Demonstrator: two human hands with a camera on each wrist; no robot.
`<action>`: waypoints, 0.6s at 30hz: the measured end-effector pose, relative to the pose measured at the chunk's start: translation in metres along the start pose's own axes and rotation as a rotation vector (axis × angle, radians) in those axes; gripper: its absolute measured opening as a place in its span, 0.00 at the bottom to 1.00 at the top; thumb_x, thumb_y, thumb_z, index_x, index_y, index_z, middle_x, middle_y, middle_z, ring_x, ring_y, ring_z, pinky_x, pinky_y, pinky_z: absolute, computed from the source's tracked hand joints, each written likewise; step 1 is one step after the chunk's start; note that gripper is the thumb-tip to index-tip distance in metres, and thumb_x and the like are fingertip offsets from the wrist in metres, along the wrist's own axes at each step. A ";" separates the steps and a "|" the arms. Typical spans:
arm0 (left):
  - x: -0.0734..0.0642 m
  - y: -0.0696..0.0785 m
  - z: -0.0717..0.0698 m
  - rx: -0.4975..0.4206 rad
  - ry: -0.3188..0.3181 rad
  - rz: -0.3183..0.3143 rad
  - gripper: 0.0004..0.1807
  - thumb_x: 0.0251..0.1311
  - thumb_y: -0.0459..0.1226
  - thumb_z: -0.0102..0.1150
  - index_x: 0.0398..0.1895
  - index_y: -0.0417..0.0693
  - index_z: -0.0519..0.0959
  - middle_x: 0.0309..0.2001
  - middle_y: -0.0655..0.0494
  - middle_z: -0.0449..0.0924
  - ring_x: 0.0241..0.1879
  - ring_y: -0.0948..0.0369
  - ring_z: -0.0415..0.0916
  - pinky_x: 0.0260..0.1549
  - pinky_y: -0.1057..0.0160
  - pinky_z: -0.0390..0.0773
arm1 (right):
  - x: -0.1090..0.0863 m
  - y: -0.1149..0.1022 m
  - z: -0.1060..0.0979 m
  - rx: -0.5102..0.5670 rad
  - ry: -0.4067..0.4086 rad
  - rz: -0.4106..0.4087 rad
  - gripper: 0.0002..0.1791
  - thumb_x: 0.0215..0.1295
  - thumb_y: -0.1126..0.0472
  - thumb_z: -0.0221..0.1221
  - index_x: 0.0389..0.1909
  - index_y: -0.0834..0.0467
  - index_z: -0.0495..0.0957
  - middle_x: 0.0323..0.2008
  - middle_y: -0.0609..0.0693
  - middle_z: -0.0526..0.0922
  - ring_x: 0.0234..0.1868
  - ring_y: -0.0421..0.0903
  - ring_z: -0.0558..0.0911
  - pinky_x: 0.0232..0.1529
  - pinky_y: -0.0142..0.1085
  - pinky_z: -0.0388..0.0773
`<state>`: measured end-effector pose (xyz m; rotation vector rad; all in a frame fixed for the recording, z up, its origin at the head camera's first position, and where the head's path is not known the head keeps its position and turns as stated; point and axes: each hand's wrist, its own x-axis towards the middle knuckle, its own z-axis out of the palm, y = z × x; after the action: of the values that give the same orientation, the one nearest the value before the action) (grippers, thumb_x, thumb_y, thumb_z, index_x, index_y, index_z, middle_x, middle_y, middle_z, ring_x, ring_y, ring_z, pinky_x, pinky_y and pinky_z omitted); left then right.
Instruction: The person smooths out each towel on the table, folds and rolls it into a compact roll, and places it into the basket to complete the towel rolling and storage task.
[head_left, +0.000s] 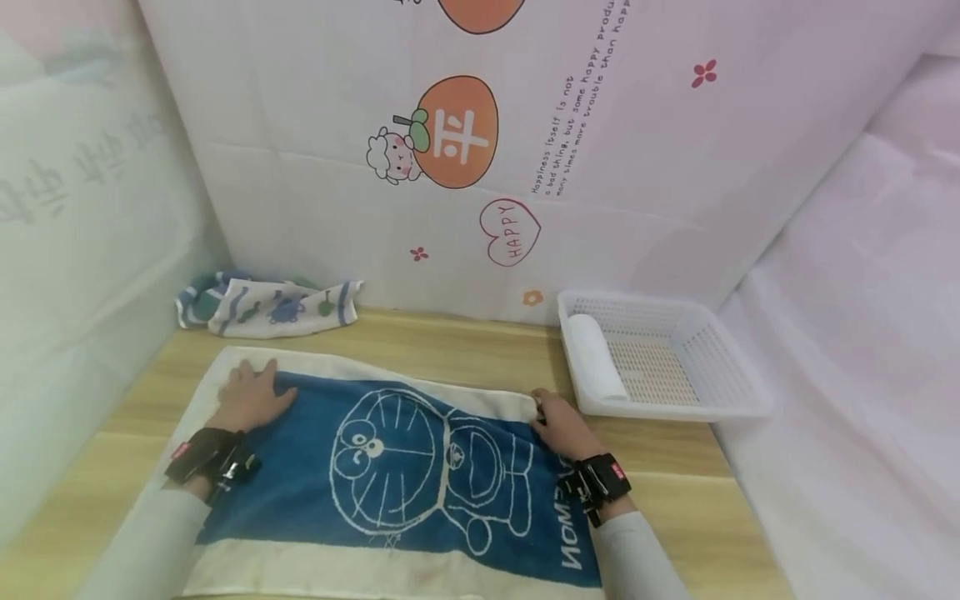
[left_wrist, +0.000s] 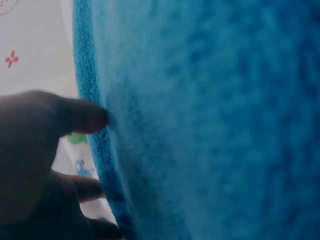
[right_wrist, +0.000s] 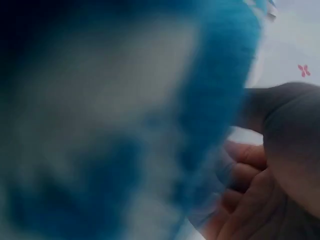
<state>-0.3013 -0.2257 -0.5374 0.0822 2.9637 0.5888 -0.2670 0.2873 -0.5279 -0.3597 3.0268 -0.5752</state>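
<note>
A blue and cream towel (head_left: 300,467) with a cartoon cat drawn in pale lines lies spread across the wooden table. On its far left part rests my left hand (head_left: 251,396), fingers spread over the cream border and thumb on the blue. The left wrist view shows that thumb (left_wrist: 87,117) touching the blue cloth close up. At the towel's far right corner, my right hand (head_left: 564,427) grips the edge. In the right wrist view, the curled fingers (right_wrist: 247,167) and thumb are beside the blurred cloth, which hides part of them.
A white plastic basket (head_left: 738,379) stands at the back right, with a white roll (head_left: 596,358) inside along its left wall. At the back left lies a crumpled patterned cloth (head_left: 285,308). Printed white sheets (head_left: 622,233) enclose the wooden table (head_left: 457,346) at the back and sides.
</note>
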 end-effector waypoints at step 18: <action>-0.005 -0.030 -0.013 -0.020 -0.089 -0.039 0.46 0.71 0.54 0.47 0.74 0.27 0.45 0.70 0.11 0.30 0.68 0.15 0.29 0.56 0.12 0.41 | -0.011 -0.017 0.010 -0.127 0.096 -0.071 0.25 0.67 0.61 0.66 0.61 0.67 0.76 0.59 0.65 0.78 0.60 0.61 0.78 0.61 0.53 0.75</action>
<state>-0.2987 -0.2583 -0.5362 0.0472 2.8656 0.5938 -0.2520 0.2704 -0.5311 -0.4599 3.1631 -0.4158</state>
